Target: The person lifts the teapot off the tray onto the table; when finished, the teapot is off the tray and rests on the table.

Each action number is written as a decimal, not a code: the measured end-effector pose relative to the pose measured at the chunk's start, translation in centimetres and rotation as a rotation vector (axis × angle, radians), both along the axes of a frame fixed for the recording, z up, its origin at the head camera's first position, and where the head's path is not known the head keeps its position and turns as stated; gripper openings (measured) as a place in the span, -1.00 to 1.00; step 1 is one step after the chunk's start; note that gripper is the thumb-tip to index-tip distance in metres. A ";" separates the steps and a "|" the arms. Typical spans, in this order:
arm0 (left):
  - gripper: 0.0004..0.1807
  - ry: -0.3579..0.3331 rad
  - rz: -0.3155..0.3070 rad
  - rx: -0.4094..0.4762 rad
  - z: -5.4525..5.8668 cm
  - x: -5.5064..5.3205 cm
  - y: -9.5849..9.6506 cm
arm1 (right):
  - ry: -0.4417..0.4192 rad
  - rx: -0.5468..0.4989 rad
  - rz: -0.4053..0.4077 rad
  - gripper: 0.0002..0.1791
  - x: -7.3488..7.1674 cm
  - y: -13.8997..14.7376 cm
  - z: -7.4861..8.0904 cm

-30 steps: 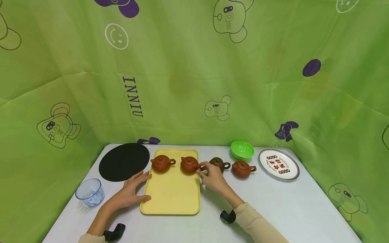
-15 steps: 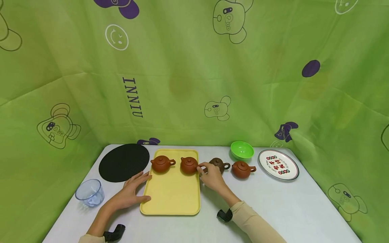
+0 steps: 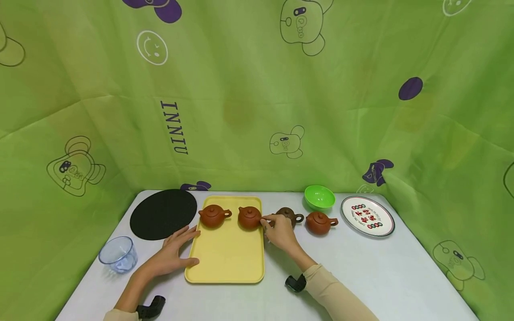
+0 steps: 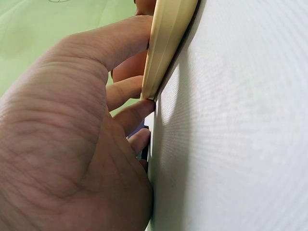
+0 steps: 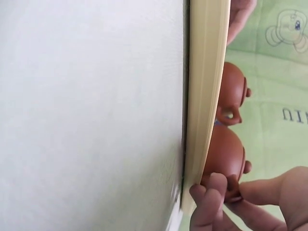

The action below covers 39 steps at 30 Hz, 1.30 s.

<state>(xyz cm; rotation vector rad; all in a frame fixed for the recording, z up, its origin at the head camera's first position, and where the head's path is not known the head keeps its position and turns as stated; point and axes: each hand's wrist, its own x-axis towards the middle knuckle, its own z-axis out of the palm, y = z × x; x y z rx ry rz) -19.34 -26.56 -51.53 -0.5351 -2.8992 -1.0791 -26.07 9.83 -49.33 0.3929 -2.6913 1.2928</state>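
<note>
Two reddish-brown clay teapots stand on the far half of a yellow tray [image 3: 225, 258]: a left teapot [image 3: 213, 217] and a right teapot [image 3: 249, 218]. My right hand [image 3: 281, 232] pinches the handle of the right one between thumb and index finger; the right wrist view shows this grip on the handle [image 5: 233, 187], with other fingers by the tray's rim. My left hand [image 3: 170, 256] lies along the tray's left edge. In the left wrist view its extended fingers touch the tray's rim [image 4: 166, 43].
To the right of the tray are a dark brown teapot [image 3: 286, 215], partly behind my right hand, and another reddish-brown teapot [image 3: 319, 224]. A green bowl [image 3: 319, 198] and a patterned plate [image 3: 368, 217] stand beyond. At left are a black oval mat [image 3: 162, 214] and a clear glass bowl [image 3: 119, 255].
The right forearm has shifted slightly left. Both teapots and the tray stay in place, and the left hand keeps its position at the tray's edge.
</note>
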 end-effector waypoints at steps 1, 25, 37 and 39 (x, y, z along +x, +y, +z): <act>-0.12 0.001 0.000 0.000 0.0 0.0 0.0 | -0.015 -0.018 -0.010 -0.74 0.0 0.0 0.0; -0.13 0.012 -0.005 0.001 -0.4 0.0 -0.2 | -0.169 -0.181 -0.119 -0.72 0.6 -0.2 0.0; -0.13 0.014 -0.008 0.014 -0.2 0.0 -0.1 | -0.171 -0.185 -0.093 -0.73 1.3 0.1 0.7; -0.13 0.013 -0.009 0.014 -0.1 0.0 -0.1 | -0.176 -0.184 -0.092 -0.74 1.3 0.3 0.8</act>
